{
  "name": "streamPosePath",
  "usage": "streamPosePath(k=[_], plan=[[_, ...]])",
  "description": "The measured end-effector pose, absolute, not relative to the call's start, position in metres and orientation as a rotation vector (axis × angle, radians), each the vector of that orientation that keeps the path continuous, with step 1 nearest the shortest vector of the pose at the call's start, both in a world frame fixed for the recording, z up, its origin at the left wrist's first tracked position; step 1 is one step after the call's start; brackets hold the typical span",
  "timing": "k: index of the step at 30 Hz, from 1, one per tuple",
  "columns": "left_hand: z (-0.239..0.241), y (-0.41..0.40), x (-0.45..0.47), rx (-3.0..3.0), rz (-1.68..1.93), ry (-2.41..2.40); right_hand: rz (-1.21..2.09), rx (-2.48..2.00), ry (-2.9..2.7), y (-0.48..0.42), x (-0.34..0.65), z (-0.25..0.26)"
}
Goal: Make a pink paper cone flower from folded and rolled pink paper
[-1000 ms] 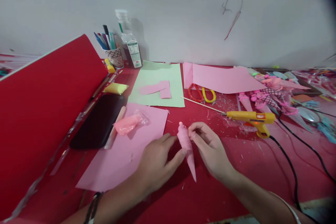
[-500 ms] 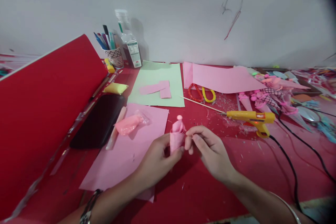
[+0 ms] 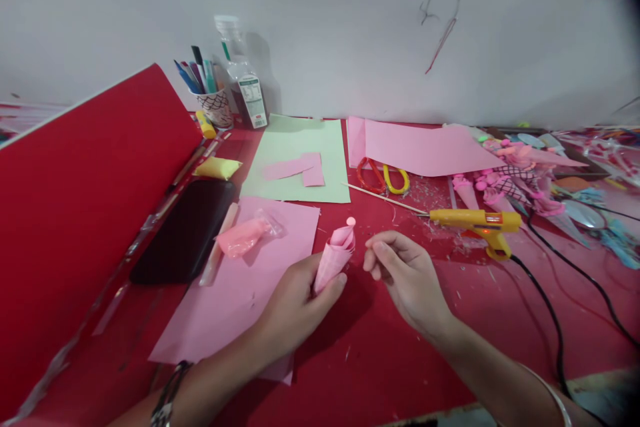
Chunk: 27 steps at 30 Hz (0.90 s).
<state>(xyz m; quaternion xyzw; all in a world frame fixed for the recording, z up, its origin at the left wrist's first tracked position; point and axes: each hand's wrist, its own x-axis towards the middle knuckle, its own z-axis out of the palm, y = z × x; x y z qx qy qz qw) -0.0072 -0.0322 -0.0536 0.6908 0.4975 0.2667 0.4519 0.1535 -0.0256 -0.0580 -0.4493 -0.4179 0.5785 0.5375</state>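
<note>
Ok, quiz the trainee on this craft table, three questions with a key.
1. True or false: the right hand grips the pink paper cone.
2. What lies on the green sheet? A pink paper scraps, B scissors, C pens.
3. Name the yellow tool lying beyond the right hand.
Key: 1 false, the left hand holds it; 2 A; 3 the glue gun.

The cone [image 3: 334, 257] is showing pink, like the pink sheet [image 3: 235, 293]. The table [image 3: 400, 360] and the board [image 3: 85, 193] are showing red. A pale green sheet [image 3: 300, 143] is carrying pink scraps [image 3: 300, 169]. The glue gun [image 3: 473, 219] is showing yellow, its cable [image 3: 550, 310] black. The scissors [image 3: 385, 175] are showing one red and one yellow handle. The cup [image 3: 216, 109] is wearing a black net pattern on white.
</note>
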Motion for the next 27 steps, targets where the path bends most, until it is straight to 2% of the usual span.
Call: streamPosePath(k=[8,21,27], plan=[[-0.056,-0.0317,-0.0075,1.727,0.649,1.275,1.359,-0.987,-0.97,-0.024,0.1516,-0.0555],[-0.0546,-0.0373,-0.0106,1.745,0.758,1.175,1.231,-1.163,-1.059,-0.0238,0.1545,-0.0576],[-0.0518,-0.0349,-0.0101,1.834,0.625,1.291,1.205,-1.126,-1.089,-0.0255,0.1538,-0.0531]])
